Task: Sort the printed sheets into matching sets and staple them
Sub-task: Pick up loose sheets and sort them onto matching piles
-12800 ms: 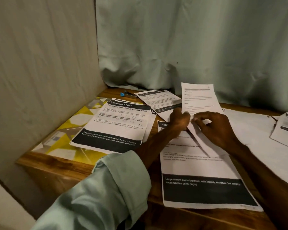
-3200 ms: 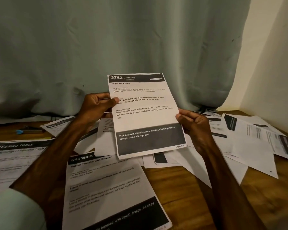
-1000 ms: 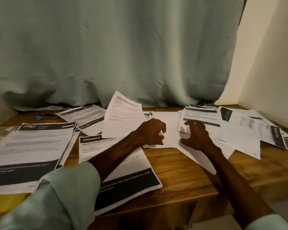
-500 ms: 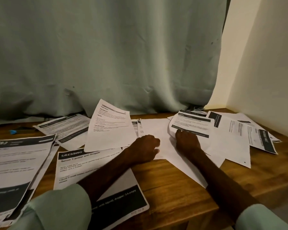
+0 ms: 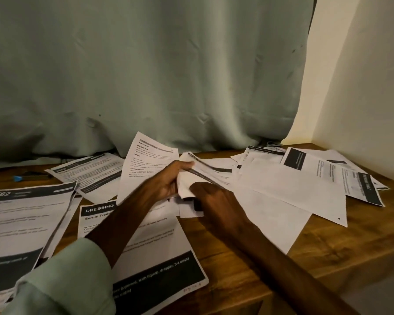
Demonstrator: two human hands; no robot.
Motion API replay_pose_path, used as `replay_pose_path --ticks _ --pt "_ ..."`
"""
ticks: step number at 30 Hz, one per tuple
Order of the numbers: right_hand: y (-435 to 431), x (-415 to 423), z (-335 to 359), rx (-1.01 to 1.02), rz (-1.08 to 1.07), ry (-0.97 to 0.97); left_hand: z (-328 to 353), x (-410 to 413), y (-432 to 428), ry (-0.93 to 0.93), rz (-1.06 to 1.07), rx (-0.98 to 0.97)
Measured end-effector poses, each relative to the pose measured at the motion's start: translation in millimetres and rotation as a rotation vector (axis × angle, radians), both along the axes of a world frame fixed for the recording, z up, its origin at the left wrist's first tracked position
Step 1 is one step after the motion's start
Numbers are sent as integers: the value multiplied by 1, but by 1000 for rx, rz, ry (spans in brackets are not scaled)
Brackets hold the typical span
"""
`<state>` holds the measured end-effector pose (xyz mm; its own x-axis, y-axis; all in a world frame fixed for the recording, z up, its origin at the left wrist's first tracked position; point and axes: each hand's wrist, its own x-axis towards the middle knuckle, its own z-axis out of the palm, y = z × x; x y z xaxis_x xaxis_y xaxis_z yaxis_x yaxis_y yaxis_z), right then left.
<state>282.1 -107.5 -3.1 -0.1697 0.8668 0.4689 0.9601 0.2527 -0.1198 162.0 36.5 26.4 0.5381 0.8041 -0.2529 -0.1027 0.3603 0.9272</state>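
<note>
Head view: held sheet (image 5: 200,172) raised off the table (image 5: 328,246) at frame centre, curled, with a dark header band along the 1 o'clock edge; single sheet or thin bundle not determinable. Gripped at the 9 o'clock edge by the left hand (image 5: 166,181), with fingers wrapped beneath and thumb on top. Met at the 6 o'clock corner by the right hand (image 5: 216,202); finger state there not determinable, fingertips hidden behind the back of the hand. Flat at 7 o'clock: DRESSING sheet (image 5: 150,246). At 9 o'clock: 2762 stack (image 5: 21,223). At 11 o'clock: propped sheet (image 5: 146,160). At 3 o'clock: unsorted pile (image 5: 293,185), overlapped, partly face down. Step in hand, as judged: identifying the raised sheet for matching. Flatten the curl before reading the header. Compare the header with the laid-out sets. Lift clear without dragging neighbouring sheets. Square all edges before stapling. Far 9 o'clock: blue-tipped tool (image 5: 17,178), stapler or not undeterminable.
</note>
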Motion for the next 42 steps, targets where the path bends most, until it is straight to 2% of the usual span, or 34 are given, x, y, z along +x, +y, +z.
replay_pose_path --ticks 2,4,6,9,11,12,15,31,34,42 --pt "2 -3 -2 -60 69 20 -2 -10 7 48 13 125" --pt "6 3 -3 -159 69 152 -2 -22 12 64 20 246" --pt "9 11 0 -137 67 440 0 -32 13 29 10 306" --pt "20 29 6 195 -90 839 5 -47 14 -4 9 347" --pt "25 42 18 128 -230 1087 7 -55 13 -30 0 359" --pt "29 49 22 70 -228 1225 8 -58 13 -42 -8 364" --pt "34 60 29 45 -64 1475 7 -62 10 -88 -32 367" --pt "47 61 27 105 -27 1513 0 -73 19 -56 -53 431" --pt "46 63 29 116 -24 1524 -1 -74 21 19 -86 473" --pt "45 67 41 187 -52 1622 12 -80 13 358 -80 639"
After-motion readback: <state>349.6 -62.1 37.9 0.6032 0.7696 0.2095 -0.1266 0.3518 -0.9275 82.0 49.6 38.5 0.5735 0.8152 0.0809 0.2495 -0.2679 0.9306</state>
